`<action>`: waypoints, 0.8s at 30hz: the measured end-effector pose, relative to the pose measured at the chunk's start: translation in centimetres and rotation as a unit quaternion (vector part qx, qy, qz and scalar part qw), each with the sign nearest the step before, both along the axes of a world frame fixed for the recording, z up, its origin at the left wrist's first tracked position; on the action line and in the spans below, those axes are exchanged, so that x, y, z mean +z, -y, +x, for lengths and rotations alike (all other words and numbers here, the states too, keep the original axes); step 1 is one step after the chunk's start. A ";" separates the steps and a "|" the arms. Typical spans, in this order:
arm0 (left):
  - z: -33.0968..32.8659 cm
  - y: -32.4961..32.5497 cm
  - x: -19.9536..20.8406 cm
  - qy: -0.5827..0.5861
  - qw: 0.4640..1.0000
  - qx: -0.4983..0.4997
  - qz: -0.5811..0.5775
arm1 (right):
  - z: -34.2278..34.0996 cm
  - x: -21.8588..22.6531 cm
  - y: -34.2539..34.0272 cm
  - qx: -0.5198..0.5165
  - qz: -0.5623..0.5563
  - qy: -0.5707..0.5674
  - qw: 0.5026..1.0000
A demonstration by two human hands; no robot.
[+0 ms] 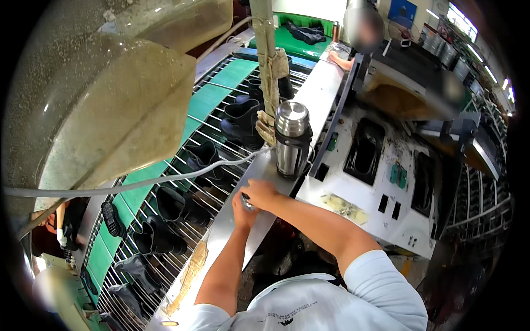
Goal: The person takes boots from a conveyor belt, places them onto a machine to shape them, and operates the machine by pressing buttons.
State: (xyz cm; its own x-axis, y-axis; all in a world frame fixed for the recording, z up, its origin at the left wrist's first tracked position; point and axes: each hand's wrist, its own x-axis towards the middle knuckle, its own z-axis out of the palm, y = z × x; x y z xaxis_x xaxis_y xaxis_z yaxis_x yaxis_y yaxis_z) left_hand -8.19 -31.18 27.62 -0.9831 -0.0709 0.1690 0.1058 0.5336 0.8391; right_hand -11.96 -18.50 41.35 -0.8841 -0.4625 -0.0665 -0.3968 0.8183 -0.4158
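Over the metal ledge [226, 238] in front of me, my two hands meet. Part of a small shiny metal thing [247, 202] shows between them; its kind is hidden by the fingers. My left hand [242, 214] is closed around it from below. Bent over its top, my right hand [261, 194] has its fingers closed at the same spot. Just beyond them a large steel thermos [292, 144] with a dark handle stands upright on the ledge, its silver cap on. Neither hand touches the thermos.
To the left, black boots [171, 203] lie on a rod conveyor [193, 122] beside a green belt [134, 193]. A grey hose [165, 177] crosses over it. A yellowed plastic cover [127, 105] hangs upper left. A white machine [337, 193] stands right; another person [345, 63] is beyond.
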 end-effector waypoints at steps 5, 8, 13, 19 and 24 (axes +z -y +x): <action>0.1 -1.1 3.2 0.133 0.989 0.027 0.054 | -2.6 -0.5 -0.2 0.094 0.069 0.011 0.993; 0.0 -0.8 3.4 0.130 0.991 0.006 0.014 | -2.6 -0.5 -0.4 0.109 0.031 -0.005 0.993; -0.6 -2.5 5.0 0.124 0.989 0.008 0.076 | -3.3 -1.6 -1.4 0.150 -0.018 -0.035 0.988; -1.3 -2.1 3.5 0.057 0.992 -0.018 0.115 | -2.6 -0.3 -2.6 0.145 -0.008 -0.067 0.987; -1.2 -2.9 1.5 0.021 0.988 0.026 0.148 | -2.4 -0.1 -2.1 0.178 0.057 -0.038 0.982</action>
